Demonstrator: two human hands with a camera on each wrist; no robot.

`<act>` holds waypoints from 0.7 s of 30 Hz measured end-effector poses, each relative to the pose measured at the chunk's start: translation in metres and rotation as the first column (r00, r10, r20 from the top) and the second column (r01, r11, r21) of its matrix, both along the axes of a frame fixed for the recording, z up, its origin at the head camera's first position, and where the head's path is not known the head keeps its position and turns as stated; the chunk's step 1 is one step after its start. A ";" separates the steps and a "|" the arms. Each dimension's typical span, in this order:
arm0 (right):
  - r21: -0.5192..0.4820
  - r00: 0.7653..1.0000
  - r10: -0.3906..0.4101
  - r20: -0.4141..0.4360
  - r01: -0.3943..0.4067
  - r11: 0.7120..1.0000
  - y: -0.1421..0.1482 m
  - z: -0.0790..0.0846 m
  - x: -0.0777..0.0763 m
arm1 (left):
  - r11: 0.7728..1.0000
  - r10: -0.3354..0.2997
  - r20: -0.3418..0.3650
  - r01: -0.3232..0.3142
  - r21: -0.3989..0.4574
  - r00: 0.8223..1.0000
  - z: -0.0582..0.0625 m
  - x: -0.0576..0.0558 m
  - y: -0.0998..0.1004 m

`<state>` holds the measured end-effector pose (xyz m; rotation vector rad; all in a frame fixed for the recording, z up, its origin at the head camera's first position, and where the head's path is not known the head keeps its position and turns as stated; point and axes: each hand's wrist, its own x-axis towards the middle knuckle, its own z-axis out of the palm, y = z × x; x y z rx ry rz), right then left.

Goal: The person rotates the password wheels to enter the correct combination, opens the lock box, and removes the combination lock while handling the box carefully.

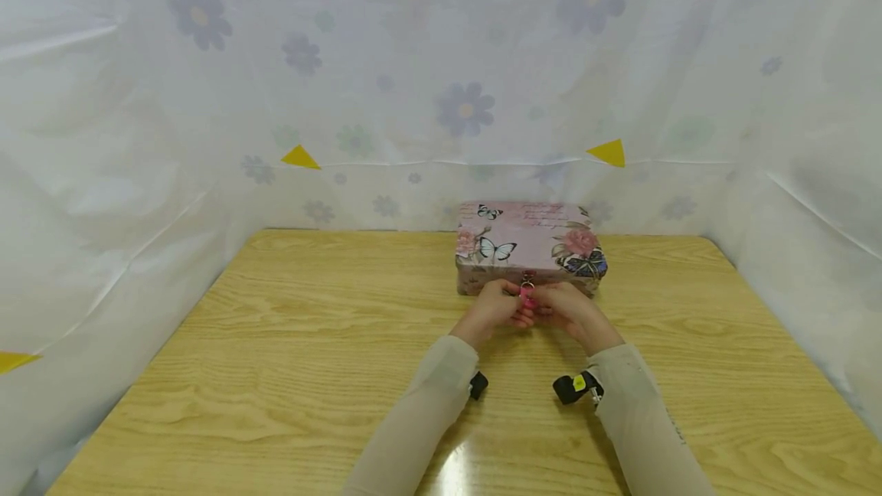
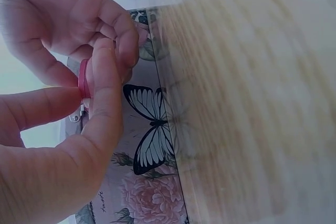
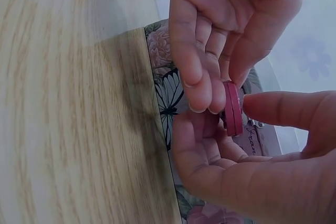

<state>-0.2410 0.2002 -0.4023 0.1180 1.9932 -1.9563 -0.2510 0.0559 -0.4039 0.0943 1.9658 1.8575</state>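
Note:
A small pink padlock (image 1: 527, 295) hangs by its metal shackle from the front clasp (image 1: 527, 277) of a pink tin box (image 1: 527, 232) printed with butterflies and roses. My left hand (image 1: 494, 306) pinches the padlock from the left, thumb and fingers on its body. From the other side my right hand (image 1: 568, 308) grips it too. Edge-on, the padlock (image 3: 233, 108) appears between the fingertips in the right wrist view. The left wrist view shows its thin red edge (image 2: 83, 78) beside the left thumb. Fingers cover most of its face.
The box stands at the back of a wood-grain table (image 1: 310, 343), near a flower-printed white curtain (image 1: 386, 83). White sheeting (image 1: 89, 159) hangs at both sides. Black wrist straps (image 1: 568, 389) sit at the cuffs of both light sleeves.

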 end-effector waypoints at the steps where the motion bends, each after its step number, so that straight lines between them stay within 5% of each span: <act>1: -0.004 1.000 -0.008 0.013 0.008 1.000 0.000 0.000 0.000 | 1.000 -0.001 -0.002 0.001 0.001 1.000 0.000 0.000 0.000; 21: -0.029 1.000 0.028 -0.005 -0.029 0.999 0.001 0.000 0.001 | 1.000 -0.012 0.009 0.012 -0.017 1.000 0.000 0.000 0.000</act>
